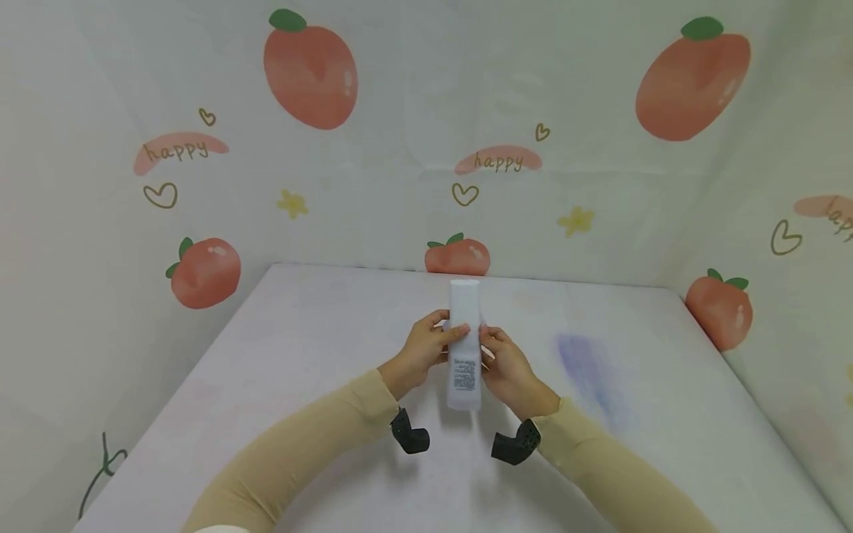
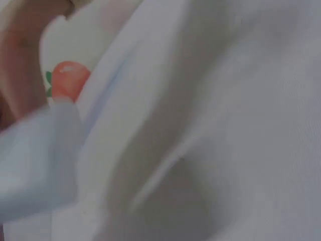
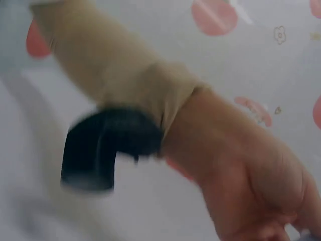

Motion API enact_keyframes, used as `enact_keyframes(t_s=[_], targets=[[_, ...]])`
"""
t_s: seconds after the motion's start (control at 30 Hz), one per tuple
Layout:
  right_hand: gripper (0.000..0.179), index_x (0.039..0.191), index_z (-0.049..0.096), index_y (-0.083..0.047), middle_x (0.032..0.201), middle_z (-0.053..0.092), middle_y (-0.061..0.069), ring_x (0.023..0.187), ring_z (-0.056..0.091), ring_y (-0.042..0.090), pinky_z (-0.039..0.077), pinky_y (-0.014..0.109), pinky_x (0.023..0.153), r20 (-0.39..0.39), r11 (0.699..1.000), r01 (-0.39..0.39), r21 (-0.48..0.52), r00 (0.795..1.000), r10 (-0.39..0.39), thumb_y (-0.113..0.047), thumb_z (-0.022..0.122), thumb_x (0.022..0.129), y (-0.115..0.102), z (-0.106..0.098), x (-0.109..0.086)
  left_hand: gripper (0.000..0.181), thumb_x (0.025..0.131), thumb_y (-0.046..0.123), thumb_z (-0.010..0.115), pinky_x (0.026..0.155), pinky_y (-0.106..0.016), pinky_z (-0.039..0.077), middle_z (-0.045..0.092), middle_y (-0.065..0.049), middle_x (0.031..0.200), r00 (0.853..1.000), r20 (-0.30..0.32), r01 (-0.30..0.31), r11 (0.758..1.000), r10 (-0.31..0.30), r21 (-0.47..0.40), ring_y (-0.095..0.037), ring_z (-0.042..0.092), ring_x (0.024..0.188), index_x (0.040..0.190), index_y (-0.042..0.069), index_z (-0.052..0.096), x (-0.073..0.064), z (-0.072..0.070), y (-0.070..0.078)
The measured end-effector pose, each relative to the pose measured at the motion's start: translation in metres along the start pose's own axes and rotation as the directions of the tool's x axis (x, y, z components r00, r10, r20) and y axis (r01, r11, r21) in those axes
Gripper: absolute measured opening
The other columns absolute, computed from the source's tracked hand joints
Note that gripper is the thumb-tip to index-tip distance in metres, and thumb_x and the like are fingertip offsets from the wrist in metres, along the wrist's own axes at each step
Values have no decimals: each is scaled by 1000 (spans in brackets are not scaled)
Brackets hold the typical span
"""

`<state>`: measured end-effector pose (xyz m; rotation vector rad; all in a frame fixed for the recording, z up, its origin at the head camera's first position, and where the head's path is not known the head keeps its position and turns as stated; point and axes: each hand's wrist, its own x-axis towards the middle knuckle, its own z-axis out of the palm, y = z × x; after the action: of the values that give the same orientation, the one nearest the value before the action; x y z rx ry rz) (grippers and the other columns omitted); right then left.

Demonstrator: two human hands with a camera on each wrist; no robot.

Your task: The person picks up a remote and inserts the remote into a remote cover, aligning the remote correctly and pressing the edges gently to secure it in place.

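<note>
A long, narrow white box [image 1: 464, 311] with a block of dark print near its lower end is held upright above the table in the head view. My left hand [image 1: 423, 348] grips its left side, the thumb lying across the front face. On the opposite side my right hand [image 1: 509, 370] holds the right edge with bent fingers, partly hidden behind the box. One blurred end of the white box [image 2: 35, 160] shows at the left of the left wrist view. The right wrist view has a bare hand and a beige sleeve, also blurred.
Under both hands lies a white table [image 1: 320, 311] with a bluish-purple smudge [image 1: 589, 374] on the right. A pale curtain [image 1: 400, 89] printed with fruit and "happy" hangs behind it. Black wrist cameras hang beneath both wrists. A green cord [image 1: 103, 470] is at lower left.
</note>
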<state>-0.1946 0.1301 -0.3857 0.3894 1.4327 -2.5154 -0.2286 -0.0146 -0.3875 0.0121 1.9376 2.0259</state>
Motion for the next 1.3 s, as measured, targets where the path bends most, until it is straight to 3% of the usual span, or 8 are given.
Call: enact_keyframes(t_s=[0.17,0.33,0.63,0.77,1.0,1.07,1.2,1.3], targets=[[15,88,48,-10,109,49,1,98,47,16,40,23,84,-152,996,76,45,986,-68,-14,47,102,2,9,2,50,91,24,69,80,-37,57,68,-17,112,999,24,-32,996,30,85,-17,67,85,134,5,52,2,2,1],[13,99,53,-4,92,55,0,85,52,10,46,21,77,-191,997,67,39,980,-58,-15,48,102,-8,11,11,51,91,25,68,85,-40,57,68,-17,112,999,45,-34,990,29,136,-19,68,87,136,4,52,0,3,7],[29,129,48,4,84,61,-1,80,58,9,50,22,72,-78,999,-40,35,996,43,-9,43,103,-25,6,20,54,92,25,67,86,-40,56,67,-16,114,994,95,34,993,-45,114,-20,68,90,140,7,50,-6,-1,11],[28,128,48,1,92,60,-1,88,56,10,49,21,75,-31,997,-69,33,997,70,-11,40,104,-24,6,20,55,93,25,66,86,-37,56,66,-16,116,991,104,77,996,-82,47,-18,68,89,142,7,47,-6,-5,10],[14,103,46,-8,104,52,0,93,52,9,45,20,80,38,1000,24,1,999,-24,-21,40,105,-13,8,18,55,91,24,68,85,-37,56,64,-16,119,997,15,70,996,-70,-52,-19,67,91,140,9,49,-2,-8,11],[15,112,39,-11,109,49,3,92,53,10,45,21,79,41,998,61,-26,997,-60,-24,41,105,-9,8,15,54,90,23,71,85,-38,56,64,-15,120,998,-8,54,998,-55,-30,-20,67,91,138,10,50,-2,-7,11],[41,138,25,-14,122,46,9,94,56,10,46,24,84,101,977,124,-173,989,-107,-30,43,104,-6,5,9,49,87,18,74,86,-41,56,65,-15,119,1000,-28,-6,999,7,38,-21,66,93,131,9,55,-3,-5,7],[46,141,29,-5,124,49,10,100,56,9,45,26,91,167,940,164,-299,979,-118,-28,44,104,-5,1,7,44,84,16,76,84,-42,56,63,-13,115,999,-22,-39,995,41,93,-21,62,93,124,9,59,-6,-3,4]])
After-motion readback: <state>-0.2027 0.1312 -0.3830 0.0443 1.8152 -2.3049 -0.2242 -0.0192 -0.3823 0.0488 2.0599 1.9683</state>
